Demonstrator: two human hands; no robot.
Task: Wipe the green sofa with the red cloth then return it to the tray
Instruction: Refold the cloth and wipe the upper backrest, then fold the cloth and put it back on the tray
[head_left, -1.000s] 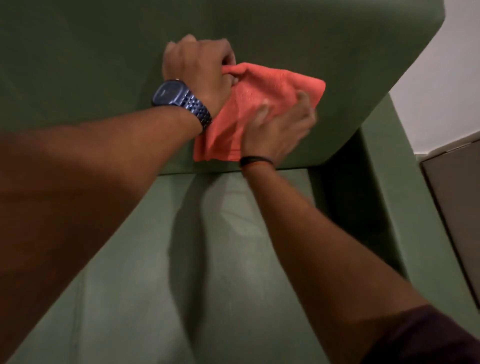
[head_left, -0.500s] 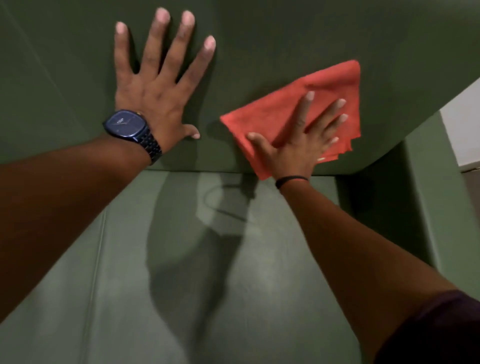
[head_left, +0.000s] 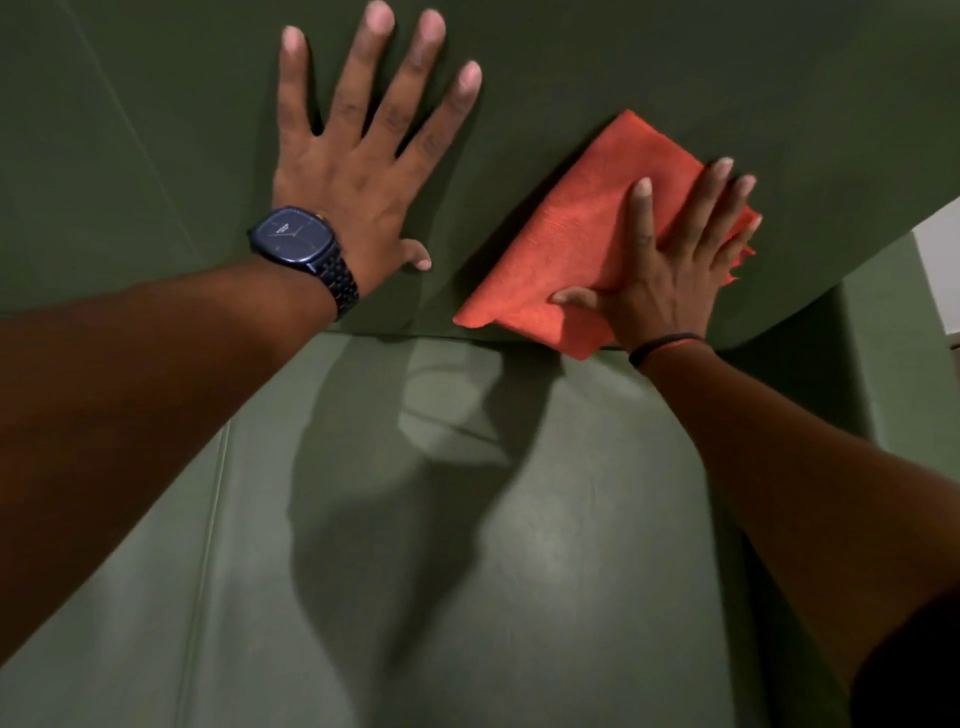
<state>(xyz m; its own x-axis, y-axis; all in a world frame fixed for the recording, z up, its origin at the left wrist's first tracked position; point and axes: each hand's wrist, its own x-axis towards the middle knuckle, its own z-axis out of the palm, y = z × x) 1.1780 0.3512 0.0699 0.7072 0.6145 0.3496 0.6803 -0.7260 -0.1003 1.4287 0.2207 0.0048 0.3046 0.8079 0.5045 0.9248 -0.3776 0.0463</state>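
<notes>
Beneath the spread fingers (head_left: 641, 218) of the right hand (head_left: 662, 280), the red cloth (head_left: 576, 244) is pressed flat against the green sofa (head_left: 156, 130) backrest, not gripped. Well left of the cloth, the left hand (head_left: 358, 171) is laid flat and open, holding nothing.

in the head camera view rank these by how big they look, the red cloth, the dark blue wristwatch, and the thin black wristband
1. The folded red cloth, flat on the green sofa backrest under the right hand.
2. The dark blue square-faced wristwatch on the left wrist.
3. The thin black wristband, partly hidden round the right wrist.
</notes>
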